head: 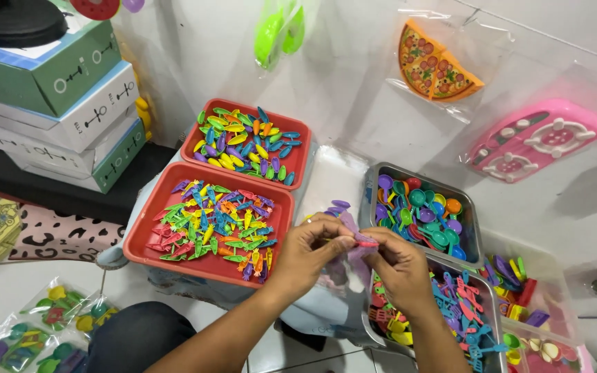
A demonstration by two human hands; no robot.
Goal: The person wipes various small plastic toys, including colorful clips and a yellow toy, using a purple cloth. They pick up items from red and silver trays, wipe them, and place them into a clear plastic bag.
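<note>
White wall hung with bagged toys, above trays of small plastic toy cutlery.
Both hands meet at centre: the left hand (309, 249) and right hand (399, 266) are nearly closed, fingertips pinching a small red toy piece (366, 243) between them, over a clear plastic bag (336, 276). Two red trays (143, 238) of mixed knives and forks lie left; a grey tray (471, 221) of toy spoons sits right, another grey tray (492, 311) nearer. Stacked boxes (70, 103) stand far left.

Both hands — left hand (310, 250), right hand (399, 266) — pinch small toy utensils (362, 241).
</note>
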